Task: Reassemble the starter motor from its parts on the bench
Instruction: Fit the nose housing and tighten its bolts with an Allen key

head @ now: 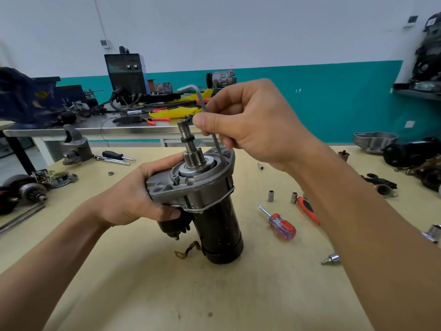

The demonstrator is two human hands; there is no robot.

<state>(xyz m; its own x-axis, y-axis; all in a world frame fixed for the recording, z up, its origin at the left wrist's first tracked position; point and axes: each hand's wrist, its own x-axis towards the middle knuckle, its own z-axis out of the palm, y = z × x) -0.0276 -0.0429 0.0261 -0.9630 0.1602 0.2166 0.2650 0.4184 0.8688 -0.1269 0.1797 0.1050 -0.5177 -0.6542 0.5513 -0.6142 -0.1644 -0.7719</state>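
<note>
A starter motor [214,211] stands upright on the wooden bench [214,295], black body down, grey aluminium flange and pinion shaft [189,144] pointing up. My left hand [133,197] grips the flange and the black solenoid on its left side. My right hand [248,125] pinches a thin L-shaped hex key [218,145] above the motor. The key's long leg runs down into the right side of the flange, and its short bent end sticks out above my fingers. A braided copper lead [188,250] hangs beside the motor's base.
A red-and-clear screwdriver [280,224], an orange-handled tool [307,210], two small sockets [270,195] and a bit [331,259] lie right of the motor. Motor parts sit at the left edge [31,189] and far right [405,151]. A welder [126,72] stands on the back bench.
</note>
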